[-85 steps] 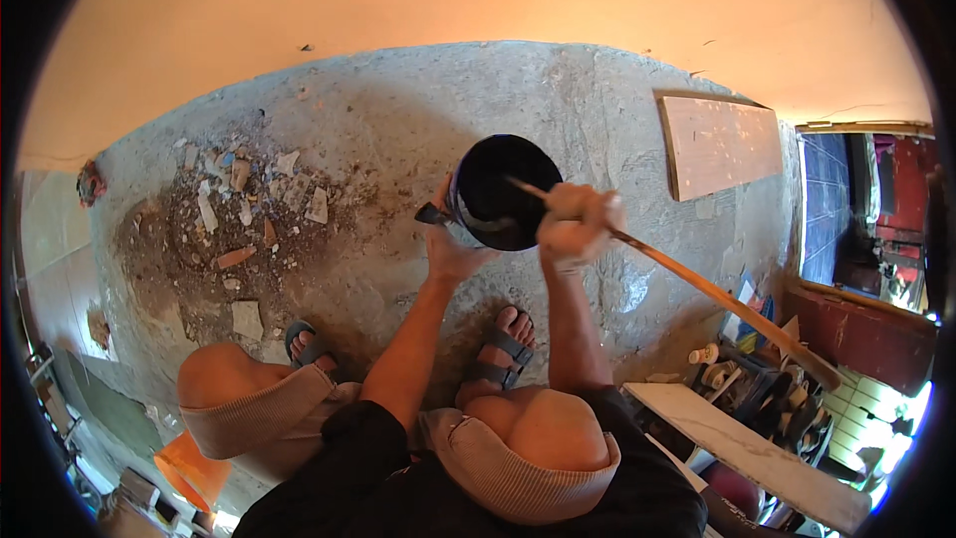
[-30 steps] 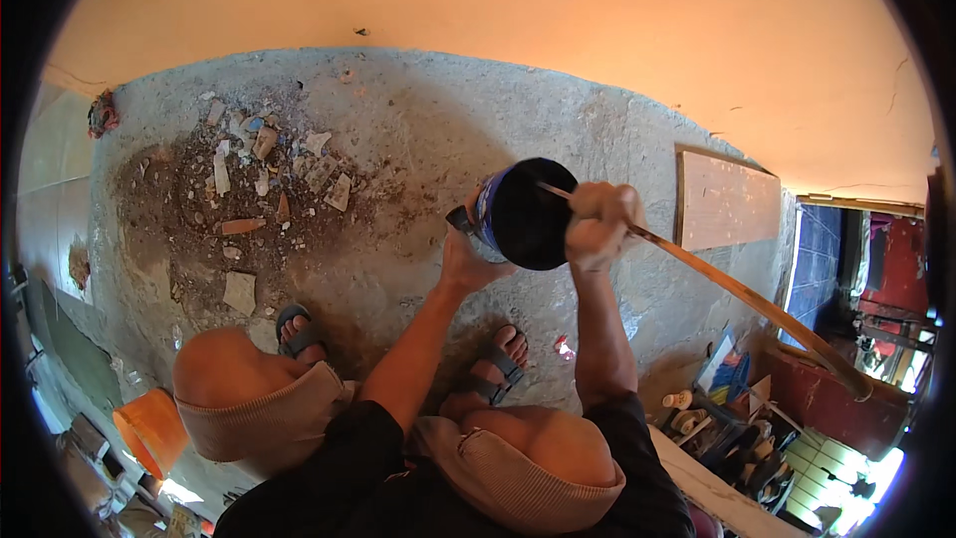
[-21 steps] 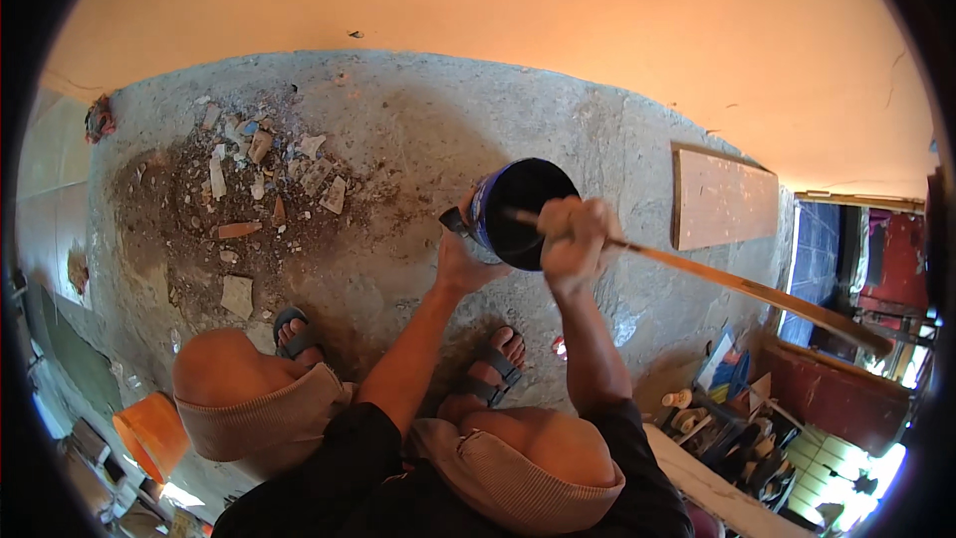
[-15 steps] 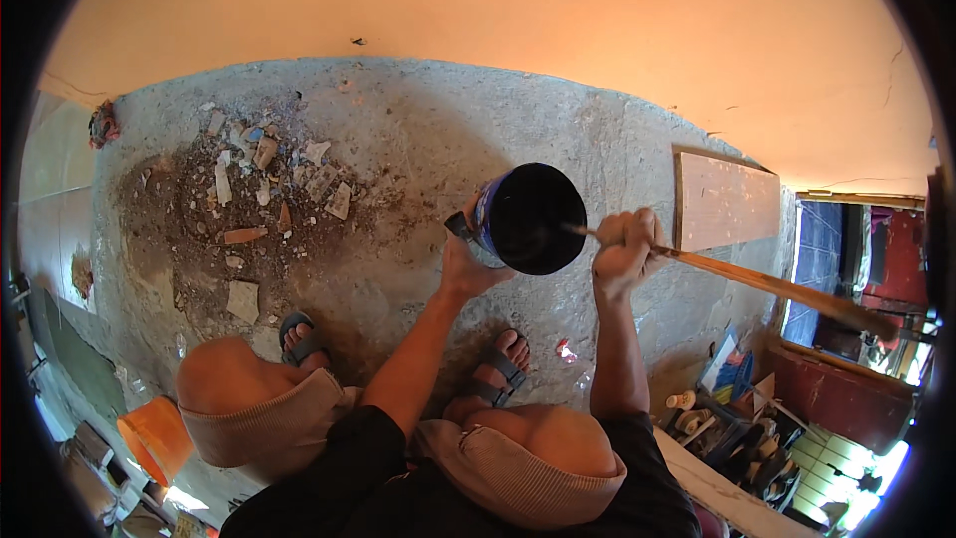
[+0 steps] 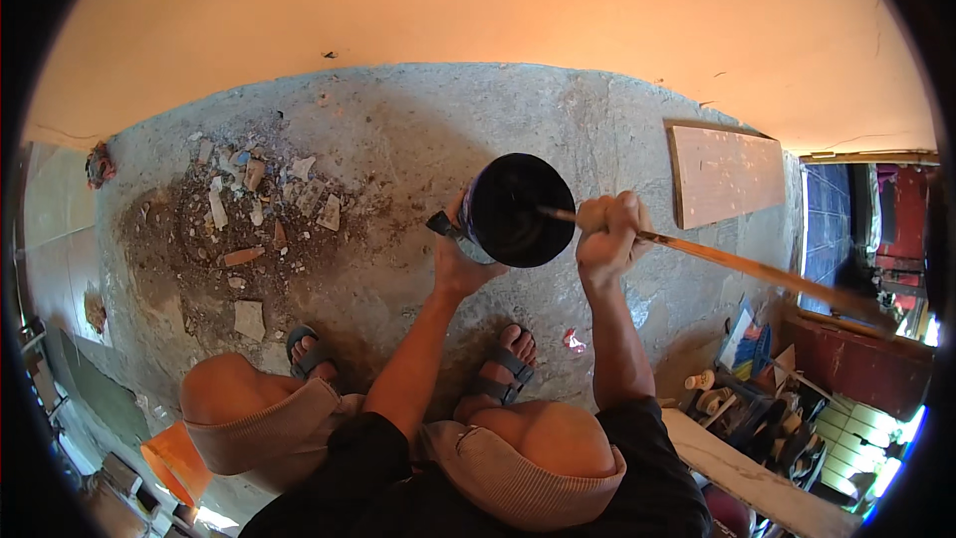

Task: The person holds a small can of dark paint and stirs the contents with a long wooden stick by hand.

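My left hand (image 5: 464, 269) is closed round the left side of a dark cylindrical container (image 5: 516, 205) with a blue printed outside and a black, shadowed inside; a small black piece by my thumb is too unclear to name. My right hand (image 5: 609, 237) grips a long wooden stick (image 5: 739, 269) just right of the container. The stick's thin front end reaches into the container, while its thicker length slants out to the lower right. What lies at the bottom of the container is too dark to make out. My sandalled feet (image 5: 508, 364) are below, either side of my left forearm.
A patch of broken rubble (image 5: 249, 214) covers the concrete floor at left. A wooden board (image 5: 727, 174) lies along the orange wall (image 5: 478, 5). An orange bucket (image 5: 174, 463) is at lower left. Cluttered items (image 5: 757, 408), a pale plank (image 5: 727, 448) and a doorway (image 5: 832, 229) are at right.
Both hands keep their grips. My right hand and stick have shifted back and forth over the container. Since half a second ago the container appears slightly higher and further left in the picture.
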